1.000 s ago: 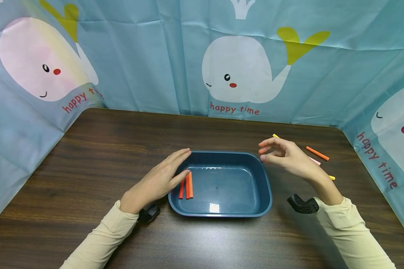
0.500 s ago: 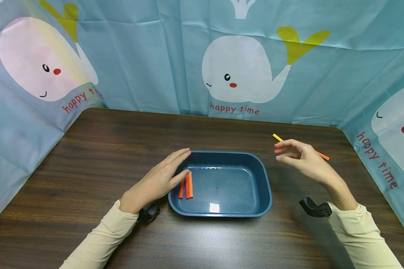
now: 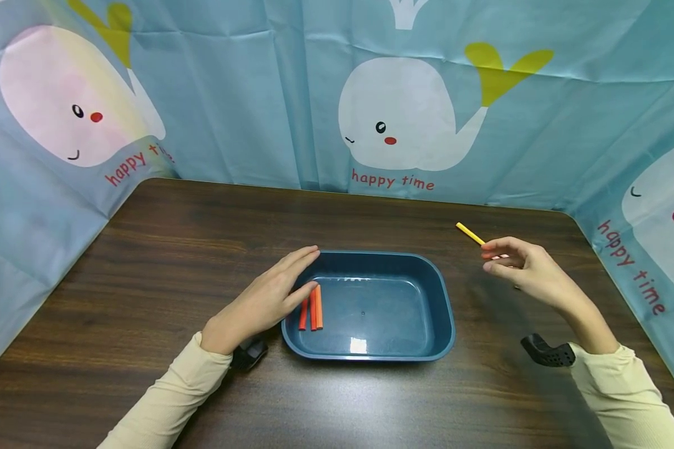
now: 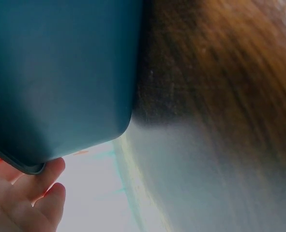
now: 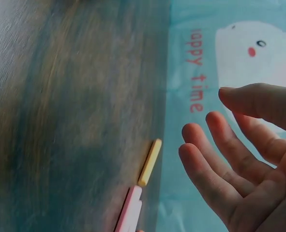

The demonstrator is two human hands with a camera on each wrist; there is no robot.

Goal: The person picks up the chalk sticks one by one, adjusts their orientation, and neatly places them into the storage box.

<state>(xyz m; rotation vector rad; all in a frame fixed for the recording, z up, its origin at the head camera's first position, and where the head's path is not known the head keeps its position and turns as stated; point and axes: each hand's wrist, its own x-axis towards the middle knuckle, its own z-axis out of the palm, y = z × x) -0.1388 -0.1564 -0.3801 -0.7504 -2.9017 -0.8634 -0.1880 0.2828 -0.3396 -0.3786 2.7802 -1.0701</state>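
Hovering with grip parted and empty, the right hand [image 3: 530,271] has the yellow stick [image 3: 469,233] just beyond it.

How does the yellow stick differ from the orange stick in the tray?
Colour aside, the yellow stick lies on the table, the orange stick inside the tray. In the head view, the yellow stick runs diagonally, the orange stick nearly front to back. Both are slim and straight.

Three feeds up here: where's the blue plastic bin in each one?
Head: blue plastic bin at lower middle.
Left wrist: blue plastic bin large at upper left, cut off by the frame.
Right wrist: not in it.
Shared landmark: wood-grain table.
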